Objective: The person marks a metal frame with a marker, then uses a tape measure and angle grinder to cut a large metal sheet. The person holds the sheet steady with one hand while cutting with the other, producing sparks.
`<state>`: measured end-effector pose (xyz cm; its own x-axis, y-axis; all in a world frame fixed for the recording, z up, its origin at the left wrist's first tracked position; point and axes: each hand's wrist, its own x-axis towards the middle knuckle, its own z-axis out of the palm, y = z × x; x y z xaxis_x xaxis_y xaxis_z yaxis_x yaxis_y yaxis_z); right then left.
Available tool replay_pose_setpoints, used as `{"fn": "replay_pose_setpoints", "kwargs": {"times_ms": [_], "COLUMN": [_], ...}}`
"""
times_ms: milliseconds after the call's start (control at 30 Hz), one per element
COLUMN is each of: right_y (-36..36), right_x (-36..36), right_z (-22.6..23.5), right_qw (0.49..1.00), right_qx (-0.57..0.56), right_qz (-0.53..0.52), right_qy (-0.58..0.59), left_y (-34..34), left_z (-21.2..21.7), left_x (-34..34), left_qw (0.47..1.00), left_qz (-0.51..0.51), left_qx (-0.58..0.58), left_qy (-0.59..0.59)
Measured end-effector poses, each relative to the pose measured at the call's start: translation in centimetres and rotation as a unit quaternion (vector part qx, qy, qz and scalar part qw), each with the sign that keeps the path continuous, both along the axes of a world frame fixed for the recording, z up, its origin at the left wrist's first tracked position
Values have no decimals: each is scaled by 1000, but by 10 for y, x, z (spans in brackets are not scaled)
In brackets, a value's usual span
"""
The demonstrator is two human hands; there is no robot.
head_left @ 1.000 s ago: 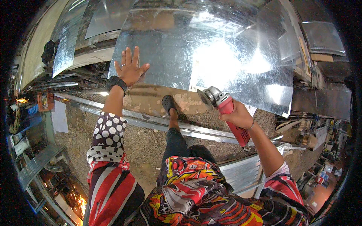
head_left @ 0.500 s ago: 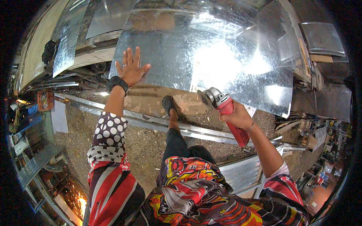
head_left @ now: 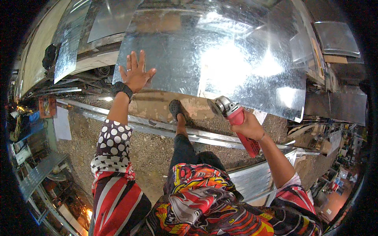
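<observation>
A large shiny metal sheet (head_left: 177, 59) lies in front of me, bright with reflected light. My left hand (head_left: 136, 76) rests flat on its near left corner, fingers spread, a dark watch on the wrist. In my right hand (head_left: 249, 125) is a red angle grinder (head_left: 236, 114), gripped round its body. The grinder's disc (head_left: 214, 107) faces left, close to the sheet's near edge; whether it touches the edge I cannot tell. The fingers under the grinder are partly hidden.
Long metal channels (head_left: 157, 125) lie across the gravel floor below the sheet, beside my foot in a dark clog (head_left: 175, 110). Other metal sheets (head_left: 336, 39) stand at right. Sparks (head_left: 88, 215) fly at the lower left. A ribbed metal panel (head_left: 252, 177) lies near my right leg.
My right hand has drawn the grinder slightly down, toward me. My left hand stays flat on the sheet. The sparks at lower left look smaller.
</observation>
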<state>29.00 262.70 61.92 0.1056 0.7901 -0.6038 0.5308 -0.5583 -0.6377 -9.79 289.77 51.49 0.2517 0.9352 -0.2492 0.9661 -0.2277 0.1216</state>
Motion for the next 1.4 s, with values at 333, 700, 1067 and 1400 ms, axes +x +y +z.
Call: {"fn": "replay_pose_setpoints", "kwargs": {"times_ms": [333,700,1067,1400], "right_y": [3,13,11,16], "right_x": [1,-5,2,-2], "right_z": [-2,13,2,10], "right_qw": [999,999,998,999], "right_qx": [20,30,38,35], "right_qz": [12,27,27,23], "right_qy": [-26,-27,-29,3], "left_y": [-4,-4,-4,-4], "left_z": [6,9,11,11], "left_x": [2,3,4,4], "left_qw": [1000,1000,1000,1000], "left_qz": [-5,-2,-5,0], "left_qx": [1,-6,-15,-12], "left_qy": [-8,-17,-17,-24]}}
